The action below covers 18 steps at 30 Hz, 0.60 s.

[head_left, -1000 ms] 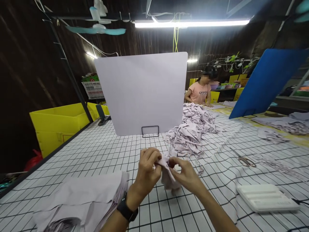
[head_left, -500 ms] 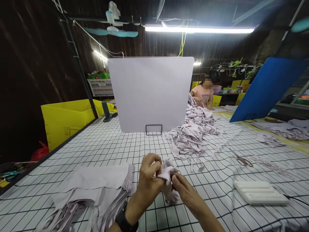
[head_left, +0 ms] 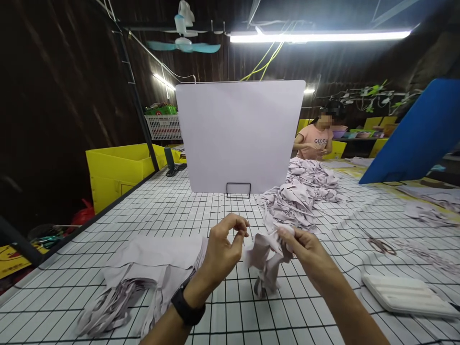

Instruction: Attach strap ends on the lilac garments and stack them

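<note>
Between the thumb and fingers of my right hand [head_left: 305, 247] hangs a crumpled pale lilac piece of cloth [head_left: 264, 256], above the grid-patterned table cover. My left hand [head_left: 228, 244], with a black band on the wrist, is just left of that piece and apart from it. Its fingers are loosely curled, with a small gap between fingertips and thumb, and nothing shows in them. Beside my left forearm lies a neat stack of cut cloth pieces [head_left: 158, 251] of the same colour. A loose heap of cloth pieces [head_left: 291, 203] lies beyond my right hand.
A white board [head_left: 239, 136] stands in a wire holder ahead. To the right are scissors [head_left: 381, 246], thread scraps and a white flat device [head_left: 409, 294]. A blue board [head_left: 413, 139] leans farther right. A person in a pink shirt [head_left: 314, 141] is behind the heap. Yellow bins [head_left: 118, 175] stand left.
My left hand has let go of the cloth and drawn apart from it. My right hand has moved right and up with the cloth. The view has shifted slightly left.
</note>
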Each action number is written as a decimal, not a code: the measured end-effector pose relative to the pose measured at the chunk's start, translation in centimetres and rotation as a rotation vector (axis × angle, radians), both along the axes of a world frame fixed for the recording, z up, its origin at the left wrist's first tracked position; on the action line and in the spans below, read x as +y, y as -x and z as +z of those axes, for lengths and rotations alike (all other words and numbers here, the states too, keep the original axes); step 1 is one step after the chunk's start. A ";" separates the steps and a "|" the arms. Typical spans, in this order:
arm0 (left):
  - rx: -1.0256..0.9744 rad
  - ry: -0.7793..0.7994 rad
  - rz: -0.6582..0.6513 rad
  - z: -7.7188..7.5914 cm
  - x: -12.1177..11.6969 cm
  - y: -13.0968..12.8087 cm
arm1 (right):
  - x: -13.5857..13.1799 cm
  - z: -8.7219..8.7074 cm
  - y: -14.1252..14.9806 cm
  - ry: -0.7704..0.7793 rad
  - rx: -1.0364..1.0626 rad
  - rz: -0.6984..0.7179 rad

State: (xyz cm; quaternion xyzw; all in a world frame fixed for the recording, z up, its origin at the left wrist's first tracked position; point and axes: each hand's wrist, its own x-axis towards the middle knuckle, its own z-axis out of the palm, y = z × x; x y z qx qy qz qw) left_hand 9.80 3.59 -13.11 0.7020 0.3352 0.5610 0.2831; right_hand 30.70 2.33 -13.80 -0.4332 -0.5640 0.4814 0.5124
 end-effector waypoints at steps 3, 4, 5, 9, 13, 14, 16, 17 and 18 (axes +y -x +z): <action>-0.016 -0.003 0.155 0.9 -0.6 -0.4 | -0.1 1.1 -0.1 -0.059 -0.044 -0.014; -0.018 0.010 0.175 1.1 -1.0 -0.7 | -0.2 1.5 -0.1 -0.078 -0.075 -0.013; -0.007 0.032 0.165 1.3 -1.5 -1.1 | -0.3 1.8 0.0 -0.093 -0.108 -0.011; 0.075 0.151 0.017 1.5 -2.8 -3.1 | -0.7 2.4 0.6 -0.139 -0.154 -0.053; 0.038 0.185 0.050 0.9 -1.9 -4.6 | -0.9 2.4 0.7 -0.153 -0.153 -0.053; 0.013 0.204 0.036 0.7 -1.5 -4.7 | -0.9 2.4 0.7 -0.148 -0.147 -0.052; -0.047 0.303 -0.040 0.2 -0.8 -4.6 | -0.7 2.4 0.3 -0.130 -0.121 -0.070; -0.078 0.376 -0.094 0.0 -0.5 -4.4 | -0.6 2.3 0.1 -0.110 -0.102 -0.077; -0.113 0.451 -0.150 -0.1 -0.3 -4.2 | -0.5 2.3 -0.2 -0.083 -0.084 -0.078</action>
